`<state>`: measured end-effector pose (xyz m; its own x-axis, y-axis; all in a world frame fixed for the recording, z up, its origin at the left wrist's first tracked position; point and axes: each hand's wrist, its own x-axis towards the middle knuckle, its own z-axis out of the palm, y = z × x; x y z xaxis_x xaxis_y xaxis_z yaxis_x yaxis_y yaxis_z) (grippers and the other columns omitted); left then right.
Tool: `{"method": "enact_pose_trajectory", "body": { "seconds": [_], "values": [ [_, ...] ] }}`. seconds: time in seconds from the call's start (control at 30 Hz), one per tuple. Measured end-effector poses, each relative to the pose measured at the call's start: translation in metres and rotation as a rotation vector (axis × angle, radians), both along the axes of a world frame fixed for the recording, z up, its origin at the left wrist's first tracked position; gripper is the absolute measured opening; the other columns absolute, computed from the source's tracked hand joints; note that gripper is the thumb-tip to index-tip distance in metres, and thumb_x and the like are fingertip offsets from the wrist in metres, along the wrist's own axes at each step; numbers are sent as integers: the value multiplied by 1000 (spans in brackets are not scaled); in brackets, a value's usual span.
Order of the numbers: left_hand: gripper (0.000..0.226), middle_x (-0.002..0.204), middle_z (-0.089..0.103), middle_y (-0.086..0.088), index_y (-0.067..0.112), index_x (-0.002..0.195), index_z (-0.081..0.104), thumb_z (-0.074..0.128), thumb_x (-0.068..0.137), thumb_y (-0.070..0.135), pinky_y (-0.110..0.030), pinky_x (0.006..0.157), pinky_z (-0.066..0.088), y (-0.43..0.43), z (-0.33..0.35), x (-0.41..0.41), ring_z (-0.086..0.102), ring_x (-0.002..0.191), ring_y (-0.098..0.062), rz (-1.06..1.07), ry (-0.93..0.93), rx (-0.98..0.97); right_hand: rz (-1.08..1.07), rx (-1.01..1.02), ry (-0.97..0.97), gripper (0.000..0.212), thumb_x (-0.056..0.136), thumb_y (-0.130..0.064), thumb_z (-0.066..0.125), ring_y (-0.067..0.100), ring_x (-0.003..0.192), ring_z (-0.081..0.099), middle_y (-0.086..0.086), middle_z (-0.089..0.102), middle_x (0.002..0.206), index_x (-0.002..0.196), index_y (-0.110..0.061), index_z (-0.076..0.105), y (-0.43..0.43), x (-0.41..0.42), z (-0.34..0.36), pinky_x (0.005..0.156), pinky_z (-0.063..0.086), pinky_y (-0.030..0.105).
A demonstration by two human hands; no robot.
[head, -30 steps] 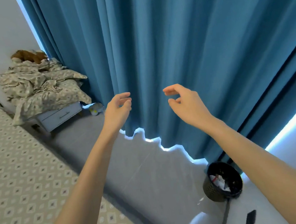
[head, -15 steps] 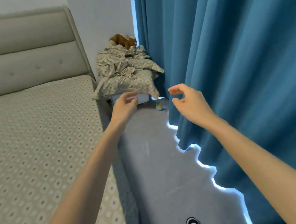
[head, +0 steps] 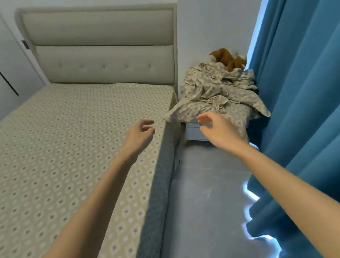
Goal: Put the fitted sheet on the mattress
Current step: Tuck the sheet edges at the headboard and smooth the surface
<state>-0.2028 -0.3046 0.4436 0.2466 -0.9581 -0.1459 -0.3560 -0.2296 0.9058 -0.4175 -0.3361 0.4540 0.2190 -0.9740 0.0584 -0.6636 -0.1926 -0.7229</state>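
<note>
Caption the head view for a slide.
Left hand and right hand, both empty, reach toward the crumpled sheet piled on the nightstand between mattress and curtain.

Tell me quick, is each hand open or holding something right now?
Left hand: open, loosely curled, holding nothing.
Right hand: open, relaxed, holding nothing.

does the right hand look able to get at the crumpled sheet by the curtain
Probably yes: the right hand is open and stretched toward the sheet, with nothing between them.
</note>
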Motion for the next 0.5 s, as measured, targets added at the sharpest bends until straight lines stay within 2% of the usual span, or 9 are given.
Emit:
{"method": "enact_pose_trajectory", "body": {
  "seconds": [0.1, 0.23, 0.33, 0.5],
  "values": [
    [36, 122, 59, -8, 14, 130, 52, 47, 95, 15, -28, 78, 42, -52, -10, 15, 55, 92, -16, 41, -21, 24, 53, 27, -9, 36, 93, -6, 49, 17, 121, 54, 3, 60, 130, 128, -11, 56, -68, 17, -16, 100, 40, 26],
    [36, 127, 58, -9, 15, 130, 52, 46, 94, 15, -28, 80, 43, -147, -22, 39, 55, 99, -18, 91, -37, 42, 95, 74, -24, 34, 94, -9, 49, 17, 119, 54, 0, 59, 128, 127, -13, 55, -173, 42, -31, 89, 37, 21],
    [37, 127, 57, -10, 14, 130, 52, 45, 94, 14, -28, 79, 43, -215, -19, 53, 55, 95, -17, 108, -53, 53, 115, 93, -23, 33, 94, -10, 48, 16, 116, 54, 1, 58, 128, 127, -13, 55, -245, 58, -32, 86, 38, 21],
    [38, 129, 57, -8, 16, 131, 51, 45, 94, 15, -28, 80, 43, -342, -10, 74, 55, 97, -16, 114, -90, 66, 133, 131, 2, 36, 96, -10, 47, 17, 122, 52, 1, 56, 133, 131, -12, 53, -375, 82, -30, 93, 39, 24]
  ]
}}
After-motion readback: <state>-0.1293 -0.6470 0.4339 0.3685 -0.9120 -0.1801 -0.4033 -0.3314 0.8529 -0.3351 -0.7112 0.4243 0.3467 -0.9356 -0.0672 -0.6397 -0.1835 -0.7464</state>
